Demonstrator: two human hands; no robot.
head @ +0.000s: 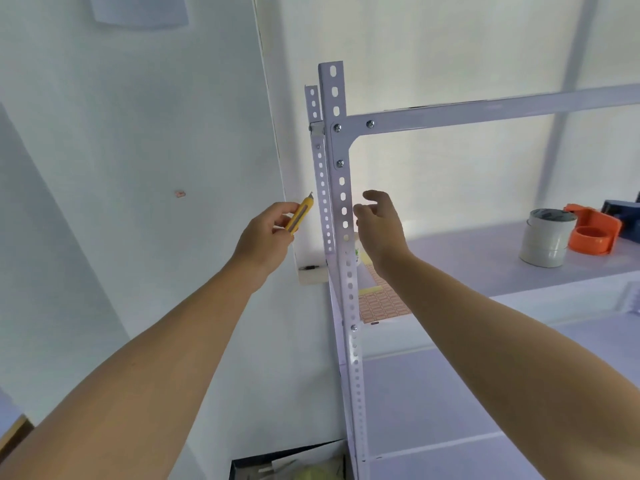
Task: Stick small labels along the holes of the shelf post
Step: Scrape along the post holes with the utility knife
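A white shelf post [343, 209] with a row of oval holes stands upright in the middle of the view. My left hand [266, 237] is raised just left of it and grips a yellow utility knife [300, 213], its tip pointing up toward the post. To the right of the post, at the same height, my right hand [379, 223] has its fingers loosely curled near the holes, and I cannot tell whether a label is pinched in them. A sheet of small orange labels [379, 303] lies on the shelf behind the post.
A second perforated post [320, 168] stands just behind the first, against the wall corner. On the shelf [485, 265] at right sit a roll of white tape [545, 237] and an orange tape dispenser [594, 232]. One small label [180, 194] sticks to the left wall. A dark box [291, 464] sits below.
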